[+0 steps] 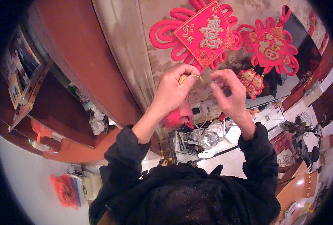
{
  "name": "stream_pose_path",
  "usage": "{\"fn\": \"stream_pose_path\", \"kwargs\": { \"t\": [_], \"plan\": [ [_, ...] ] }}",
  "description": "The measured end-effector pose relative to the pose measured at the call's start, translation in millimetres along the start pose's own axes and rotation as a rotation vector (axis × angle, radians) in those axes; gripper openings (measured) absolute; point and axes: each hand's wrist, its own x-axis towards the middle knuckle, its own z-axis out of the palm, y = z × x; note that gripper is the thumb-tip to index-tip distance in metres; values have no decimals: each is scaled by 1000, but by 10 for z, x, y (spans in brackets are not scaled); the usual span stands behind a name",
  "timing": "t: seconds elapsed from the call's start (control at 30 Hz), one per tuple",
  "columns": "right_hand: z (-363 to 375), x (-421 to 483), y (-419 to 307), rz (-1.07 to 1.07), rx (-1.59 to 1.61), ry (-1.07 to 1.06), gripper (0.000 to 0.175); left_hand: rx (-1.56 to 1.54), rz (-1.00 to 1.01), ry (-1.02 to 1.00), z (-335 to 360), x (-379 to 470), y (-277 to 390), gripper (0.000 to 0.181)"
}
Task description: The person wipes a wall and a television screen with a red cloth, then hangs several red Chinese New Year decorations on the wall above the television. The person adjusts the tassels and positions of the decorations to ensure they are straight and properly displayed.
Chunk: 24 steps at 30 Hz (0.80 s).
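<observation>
A large red Chinese knot ornament (pixel 204 33) with a diamond-shaped, gold-lettered panel hangs against the patterned wall. Just below its bottom corner, my left hand (pixel 174 84) pinches a thin yellow cord (pixel 199 76) between thumb and fingers, with a small gold-coloured piece partly hidden in the palm. Close to the right of the cord is my right hand (pixel 229 91), fingers curled and apart, nothing visible in it. A second, smaller red knot ornament (pixel 270 49) with a gold-lettered panel and padded pendants (pixel 250 81) hangs further right. Red fabric or tassel material (pixel 180 115) shows below my left wrist.
A flat television screen (pixel 304 53) is behind the smaller ornament. Below my hands, a white cabinet top (pixel 270 116) holds a glass jar (pixel 209 139), cables and a white router-like device (pixel 206 153). A wooden cabinet (pixel 62 104) stands at left; an exercise-bike-like object (pixel 301 135) stands right.
</observation>
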Motion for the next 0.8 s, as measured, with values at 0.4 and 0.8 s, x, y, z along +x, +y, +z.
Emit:
{"fn": "stream_pose_path", "kwargs": {
  "t": [0.4, 0.8],
  "plan": [
    [144, 132, -5, -340, -484, -5, 16, 301, 240, 41, -3, -8, -31, 15],
    [260, 24, -55, 329, 257, 236, 15, 251, 163, 149, 27, -24, -70, 12]
  ]
}}
